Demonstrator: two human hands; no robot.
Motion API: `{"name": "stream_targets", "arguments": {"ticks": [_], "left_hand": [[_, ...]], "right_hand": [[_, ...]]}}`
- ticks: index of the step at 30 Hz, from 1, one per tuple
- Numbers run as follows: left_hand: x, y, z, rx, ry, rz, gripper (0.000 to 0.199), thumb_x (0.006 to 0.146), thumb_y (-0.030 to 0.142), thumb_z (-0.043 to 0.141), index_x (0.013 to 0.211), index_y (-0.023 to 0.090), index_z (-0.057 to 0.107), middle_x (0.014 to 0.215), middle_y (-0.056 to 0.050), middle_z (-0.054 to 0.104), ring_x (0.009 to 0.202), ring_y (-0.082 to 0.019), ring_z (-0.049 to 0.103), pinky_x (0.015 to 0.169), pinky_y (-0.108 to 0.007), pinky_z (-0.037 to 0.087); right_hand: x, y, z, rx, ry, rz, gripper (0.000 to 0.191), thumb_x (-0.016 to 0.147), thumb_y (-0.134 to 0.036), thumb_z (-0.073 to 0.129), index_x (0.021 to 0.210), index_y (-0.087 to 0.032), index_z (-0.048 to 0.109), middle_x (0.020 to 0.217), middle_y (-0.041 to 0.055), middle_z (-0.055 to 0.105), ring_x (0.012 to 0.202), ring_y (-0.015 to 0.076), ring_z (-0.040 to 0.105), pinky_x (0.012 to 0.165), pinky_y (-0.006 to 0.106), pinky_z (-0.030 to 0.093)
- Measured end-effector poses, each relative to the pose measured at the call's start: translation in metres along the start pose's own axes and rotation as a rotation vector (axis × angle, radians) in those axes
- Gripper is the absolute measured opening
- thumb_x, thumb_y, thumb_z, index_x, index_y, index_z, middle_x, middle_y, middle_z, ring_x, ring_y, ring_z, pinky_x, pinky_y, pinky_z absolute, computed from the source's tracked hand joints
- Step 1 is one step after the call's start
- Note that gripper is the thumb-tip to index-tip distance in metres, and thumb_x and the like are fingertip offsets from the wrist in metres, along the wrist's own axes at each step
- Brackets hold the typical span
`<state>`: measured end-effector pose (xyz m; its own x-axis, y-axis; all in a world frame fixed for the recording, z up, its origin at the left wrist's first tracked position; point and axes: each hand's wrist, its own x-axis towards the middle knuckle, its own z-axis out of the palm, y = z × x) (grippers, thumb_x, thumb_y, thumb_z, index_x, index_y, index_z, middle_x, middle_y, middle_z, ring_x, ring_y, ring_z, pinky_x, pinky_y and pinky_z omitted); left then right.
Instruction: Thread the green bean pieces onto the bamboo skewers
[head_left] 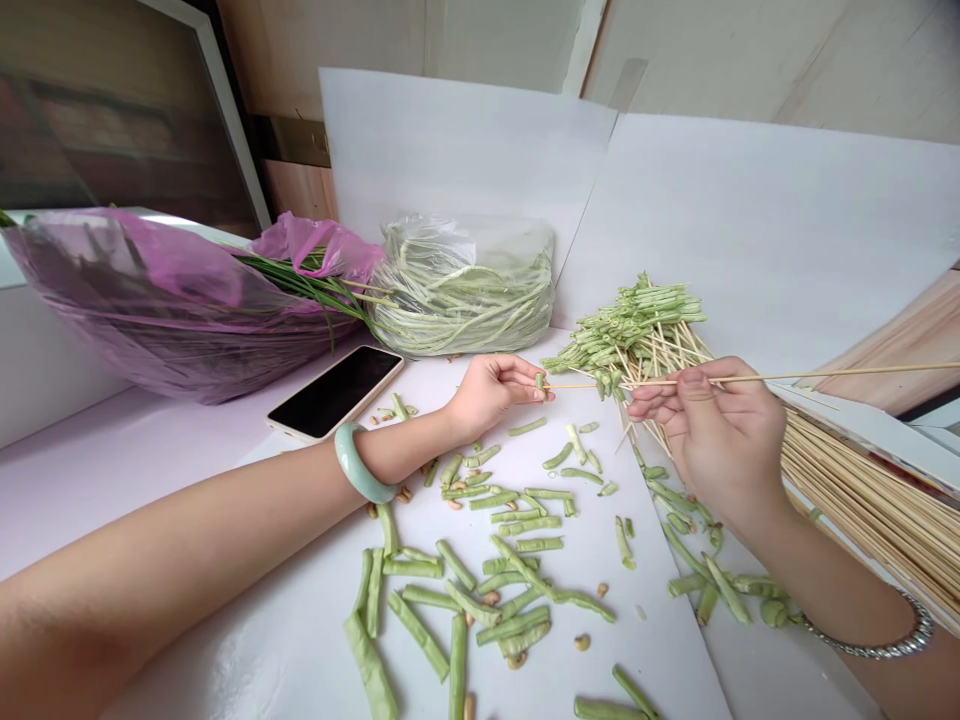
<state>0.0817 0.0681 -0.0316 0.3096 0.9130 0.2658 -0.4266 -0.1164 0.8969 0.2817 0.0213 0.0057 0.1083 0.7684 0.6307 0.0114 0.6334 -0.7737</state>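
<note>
While the right hand (712, 432) gripped a bamboo skewer (795, 375) between its fingers, the skewer's long axis ran nearly level leftward, its point just beside a cut green bean piece (540, 382) pinched by the left hand (491, 392), the nearer hand.

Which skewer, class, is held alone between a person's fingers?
The long skewer pinched in the right hand, its tip at the left hand; the others lie bundled together.

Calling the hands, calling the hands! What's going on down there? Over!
Left grip pinching a green bean piece at the tip of the bamboo skewer. Right grip holding the skewer. Skewered beans just behind it. Over.
</note>
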Motion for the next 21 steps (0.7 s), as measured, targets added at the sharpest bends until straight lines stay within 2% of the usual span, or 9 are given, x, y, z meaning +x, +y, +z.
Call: {"name": "stream_targets", "arguments": {"ticks": [10, 21], "left_hand": [[-0.001, 0.001, -0.002, 0.021, 0.003, -0.017, 0.033, 0.045, 0.019, 0.085, 0.069, 0.009, 0.063, 0.062, -0.004, 0.07, 0.064, -0.019, 0.069, 0.07, -0.032, 0.055], [-0.001, 0.0, -0.002, 0.023, -0.035, -0.015, 0.031, 0.045, 0.016, 0.084, 0.068, 0.009, 0.064, 0.063, -0.003, 0.069, 0.064, -0.018, 0.069, 0.071, -0.033, 0.055]], "right_hand": [[-0.007, 0.002, 0.004, 0.063, 0.048, 0.059, 0.029, 0.071, -0.036, 0.074, 0.075, -0.019, 0.052, 0.064, 0.0051, 0.069, 0.054, 0.0182, 0.066, 0.049, 0.03, 0.057], [-0.01, 0.004, 0.01, 0.101, 0.153, 0.086, 0.035, 0.063, -0.037, 0.08, 0.069, -0.018, 0.051, 0.053, 0.0005, 0.064, 0.048, 0.0167, 0.064, 0.043, 0.027, 0.055]]}}
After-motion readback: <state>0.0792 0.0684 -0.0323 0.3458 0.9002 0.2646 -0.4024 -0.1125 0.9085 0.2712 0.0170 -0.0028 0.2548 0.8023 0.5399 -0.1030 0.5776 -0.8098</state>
